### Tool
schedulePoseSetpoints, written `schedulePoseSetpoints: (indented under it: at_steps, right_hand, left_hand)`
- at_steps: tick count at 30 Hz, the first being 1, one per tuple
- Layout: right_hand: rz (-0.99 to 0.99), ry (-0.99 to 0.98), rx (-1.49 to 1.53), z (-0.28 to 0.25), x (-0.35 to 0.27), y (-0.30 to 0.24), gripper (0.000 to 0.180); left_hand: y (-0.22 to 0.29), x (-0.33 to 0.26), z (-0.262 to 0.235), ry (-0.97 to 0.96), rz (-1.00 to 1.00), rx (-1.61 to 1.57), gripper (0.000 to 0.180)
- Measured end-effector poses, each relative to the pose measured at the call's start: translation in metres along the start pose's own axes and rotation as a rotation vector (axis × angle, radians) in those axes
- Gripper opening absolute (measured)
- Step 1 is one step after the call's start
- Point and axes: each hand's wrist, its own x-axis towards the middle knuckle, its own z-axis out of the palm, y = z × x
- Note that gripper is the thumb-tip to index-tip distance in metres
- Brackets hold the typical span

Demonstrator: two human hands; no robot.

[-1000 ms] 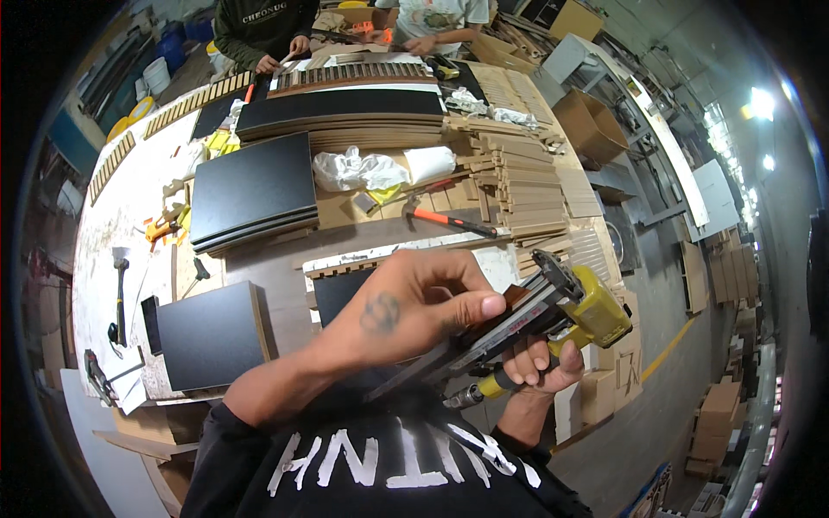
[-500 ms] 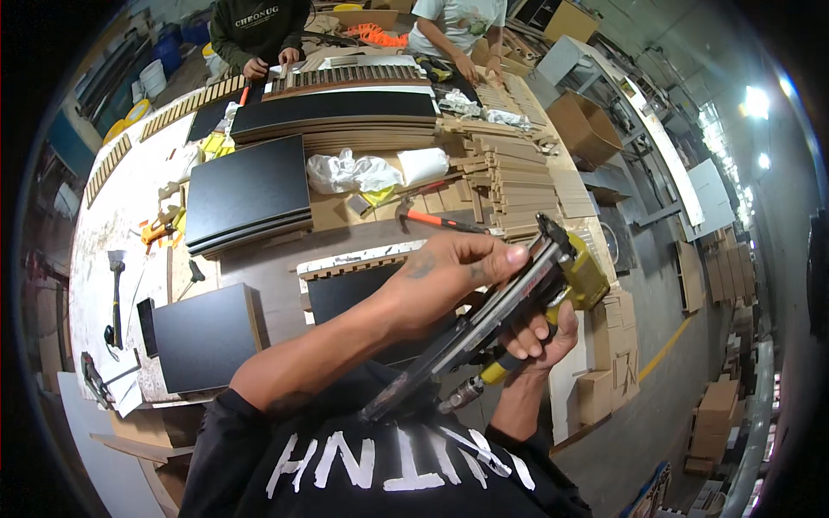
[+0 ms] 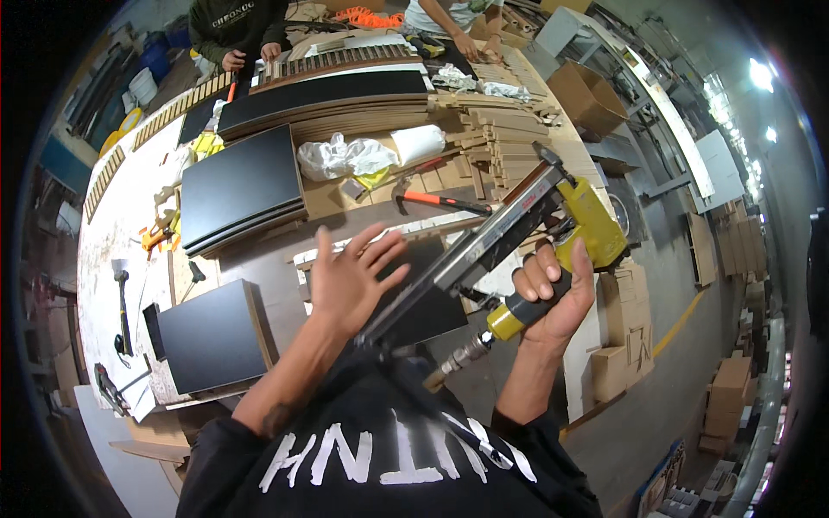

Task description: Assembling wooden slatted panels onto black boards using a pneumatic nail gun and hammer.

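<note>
My right hand point(image 3: 557, 293) is wrapped round the black grip of a yellow pneumatic nail gun point(image 3: 596, 220), raised over the near right of the table. Its long metal magazine point(image 3: 496, 237) slants down toward my chest, and an air-hose fitting point(image 3: 462, 358) hangs below the grip. My left hand point(image 3: 350, 281) is open, fingers spread, empty and apart from the tool. Beneath the magazine lies a dark panel point(image 3: 432, 298), partly hidden, beside a slatted strip point(image 3: 345, 246). A hammer with an orange and black handle point(image 3: 440, 200) rests beyond it.
Black panels point(image 3: 237, 186) are stacked on the left, near another dark panel point(image 3: 216, 337). Wooden strips point(image 3: 505, 142) pile at the right. A mallet point(image 3: 121, 302) lies at the left edge. Across the table, two people's hands point(image 3: 233, 60) work. Cardboard boxes point(image 3: 583, 95) stand to the right.
My left hand has let go of the nail gun's upper end and moved left, fingers spreading. My right hand still holds the gun, now a little farther right and higher.
</note>
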Motion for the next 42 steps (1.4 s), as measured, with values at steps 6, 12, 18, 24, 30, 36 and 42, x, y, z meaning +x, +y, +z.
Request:
schedulePoseSetpoints:
  at_steps: [6, 12, 18, 24, 30, 36, 42]
  right_hand:
    - [-0.036, 0.117, -0.233, 0.000, -0.003, 0.036, 0.033]
    - [0.054, 0.066, -0.405, -0.033, 0.023, 0.031, 0.019]
    - [0.402, 0.344, -1.139, -0.096, 0.045, 0.058, 0.020]
    - [0.744, 0.411, -1.305, -0.167, 0.092, 0.094, 0.026]
    - [0.902, 0.478, -1.307, -0.177, 0.124, 0.104, 0.026]
    - [0.855, 0.376, -1.483, -0.184, 0.119, 0.102, 0.018]
    - [0.841, 0.409, -1.381, -0.185, 0.115, 0.106, 0.016]
  left_hand:
    - [-0.017, 0.008, 0.019, 0.045, -0.060, -0.253, 0.099]
    - [-0.056, 0.093, -0.004, -0.025, -0.043, -0.290, 0.096]
    - [-0.091, 0.139, -0.133, 0.441, 0.615, 2.001, 0.064]
    - [-0.101, 0.180, -0.141, 0.504, 0.340, 2.163, 0.069]
    - [-0.102, 0.185, -0.145, 0.509, 0.211, 2.201, 0.067]
    - [-0.103, 0.186, -0.146, 0.512, 0.191, 2.237, 0.066]
    - [-0.102, 0.187, -0.147, 0.520, 0.218, 2.257, 0.065]
